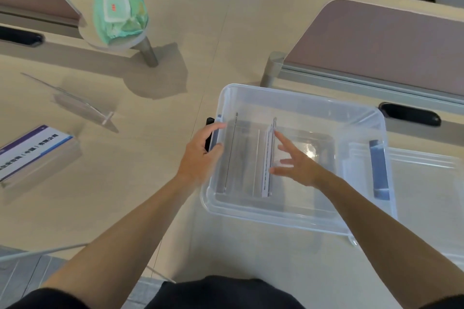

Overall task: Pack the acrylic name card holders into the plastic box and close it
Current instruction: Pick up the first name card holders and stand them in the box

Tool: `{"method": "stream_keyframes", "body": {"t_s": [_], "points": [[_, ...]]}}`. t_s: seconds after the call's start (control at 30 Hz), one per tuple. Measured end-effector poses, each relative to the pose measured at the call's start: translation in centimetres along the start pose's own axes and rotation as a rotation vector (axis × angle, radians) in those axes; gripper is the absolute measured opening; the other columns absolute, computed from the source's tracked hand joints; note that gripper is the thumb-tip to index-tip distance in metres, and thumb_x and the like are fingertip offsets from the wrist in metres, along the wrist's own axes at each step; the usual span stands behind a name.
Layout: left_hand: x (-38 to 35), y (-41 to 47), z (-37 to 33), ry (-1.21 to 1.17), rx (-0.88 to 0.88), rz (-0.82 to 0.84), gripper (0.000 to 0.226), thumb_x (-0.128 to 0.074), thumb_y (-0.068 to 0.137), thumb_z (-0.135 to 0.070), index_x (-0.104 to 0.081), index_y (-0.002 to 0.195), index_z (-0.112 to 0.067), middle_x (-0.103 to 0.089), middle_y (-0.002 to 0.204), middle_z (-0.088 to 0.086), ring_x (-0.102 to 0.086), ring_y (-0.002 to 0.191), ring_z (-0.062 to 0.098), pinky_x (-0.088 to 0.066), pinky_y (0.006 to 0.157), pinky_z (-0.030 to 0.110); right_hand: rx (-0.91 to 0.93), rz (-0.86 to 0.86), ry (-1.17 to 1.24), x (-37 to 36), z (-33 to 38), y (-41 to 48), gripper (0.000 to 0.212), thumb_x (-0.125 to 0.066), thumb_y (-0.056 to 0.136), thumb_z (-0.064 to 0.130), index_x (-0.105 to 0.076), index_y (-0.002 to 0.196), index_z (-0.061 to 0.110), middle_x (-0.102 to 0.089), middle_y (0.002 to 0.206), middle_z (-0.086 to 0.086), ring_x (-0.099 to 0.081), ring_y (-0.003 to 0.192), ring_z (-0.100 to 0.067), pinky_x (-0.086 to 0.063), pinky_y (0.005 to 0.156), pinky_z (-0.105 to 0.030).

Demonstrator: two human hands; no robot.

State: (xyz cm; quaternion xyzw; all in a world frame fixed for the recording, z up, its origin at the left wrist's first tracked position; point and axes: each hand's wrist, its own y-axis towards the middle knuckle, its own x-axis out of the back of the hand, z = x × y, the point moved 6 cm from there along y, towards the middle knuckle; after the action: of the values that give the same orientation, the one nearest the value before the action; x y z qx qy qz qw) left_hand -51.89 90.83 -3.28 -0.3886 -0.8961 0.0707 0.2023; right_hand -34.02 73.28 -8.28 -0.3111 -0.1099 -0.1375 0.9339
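**While the left hand grips the plastic box, the right hand reaches in among the holders**

Where the box's left wall meets its rim, the left hand's fingers and thumb curl round the edge beside a latch, clamped on the wall. The right hand is inside the box with its fingers straight and spread apart. Its index fingertip touches the upper edge of the carded holder, which stands upright near the middle of the box. The thumb lies close to the same holder lower down, though I cannot tell whether it touches. A clear holder stands upright just to the left, near the wall that the left hand holds.

The box sits open on the pale desk. Its lid lies flat just to the right, and the box's right rim, with a blue latch, is in front of the lid's near edge.

Two more holders are on the desk, well to the left of the box: an empty holder, and closer to the desk's edge a printed holder showing a blue-and-white card. Farther back, a green wipes pack rests on a small round shelf
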Motion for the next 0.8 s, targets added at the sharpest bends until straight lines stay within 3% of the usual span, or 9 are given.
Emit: {"method": "stream_keyframes", "body": {"t_s": [0.07, 0.23, 0.3, 0.47, 0.63, 0.8], "points": [[0.0, -0.1, -0.1, -0.004, 0.001, 0.006, 0.043, -0.05, 0.09, -0.01, -0.059, 0.118, -0.041, -0.052, 0.074, -0.019, -0.041, 0.05, 0.004, -0.041, 0.058, 0.031, -0.011, 0.045, -0.062, -0.3, -0.1, -0.3, 0.089, -0.073, 0.085, 0.032, -0.009, 0.141, 0.056, -0.022, 0.162, 0.0, -0.037, 0.141, -0.026, -0.039, 0.105, -0.033], [0.0, -0.2, -0.3, -0.007, -0.006, 0.002, 0.044, -0.05, 0.09, -0.008, -0.059, 0.116, -0.042, -0.057, 0.075, -0.02, -0.035, 0.05, 0.017, -0.04, 0.05, 0.034, 0.036, 0.066, 0.001, -1.0, 0.6, 0.2, 0.094, -0.077, 0.084, 0.022, -0.011, 0.143, 0.054, -0.02, 0.162, 0.004, -0.039, 0.14, -0.023, -0.041, 0.108, -0.037], [0.0, -0.2, -0.4, 0.0, -0.012, 0.002, 0.043, -0.05, 0.091, -0.008, -0.059, 0.117, -0.041, -0.059, 0.076, -0.021, -0.036, 0.05, 0.018, -0.041, 0.05, 0.035, 0.027, 0.066, 0.027, -1.6, 0.8, 0.3, 0.095, -0.077, 0.084, 0.02, -0.013, 0.139, 0.062, -0.025, 0.158, 0.006, -0.045, 0.135, -0.022, -0.046, 0.105, -0.038], [0.0, -0.2, -0.4, 0.005, -0.016, -0.006, 0.043, -0.05, 0.091, -0.008, -0.058, 0.12, -0.039, -0.062, 0.092, -0.021, -0.039, 0.049, 0.016, -0.044, 0.049, 0.034, -0.013, 0.088, 0.127, -3.9, 1.2, 0.6, 0.097, -0.077, 0.084, 0.016, -0.015, 0.136, 0.069, -0.033, 0.151, 0.0, -0.045, 0.133, -0.022, -0.059, 0.083, -0.035], [0.1, -0.2, -0.5, 0.013, -0.034, -0.019, 0.044, -0.05, 0.089, -0.009, -0.058, 0.118, -0.041, -0.063, 0.103, -0.021, -0.044, 0.052, 0.01, -0.047, 0.054, 0.03, 0.011, 0.062, 0.175, -4.9, 2.2, 1.0, 0.095, -0.077, 0.083, 0.017, -0.016, 0.134, 0.068, -0.027, 0.157, -0.001, -0.042, 0.134, -0.021, -0.06, 0.085, -0.039], [0.1, -0.3, -0.4, 0.007, -0.033, -0.018, 0.045, -0.05, 0.089, -0.009, -0.058, 0.119, -0.042, -0.061, 0.114, -0.025, -0.045, 0.052, 0.009, -0.051, 0.055, 0.037, 0.012, 0.055, 0.212, -5.3, 2.0, 1.8, 0.097, -0.08, 0.081, 0.02, -0.016, 0.135, 0.071, -0.031, 0.153, -0.003, -0.039, 0.136, -0.019, -0.06, 0.084, -0.042]]}}
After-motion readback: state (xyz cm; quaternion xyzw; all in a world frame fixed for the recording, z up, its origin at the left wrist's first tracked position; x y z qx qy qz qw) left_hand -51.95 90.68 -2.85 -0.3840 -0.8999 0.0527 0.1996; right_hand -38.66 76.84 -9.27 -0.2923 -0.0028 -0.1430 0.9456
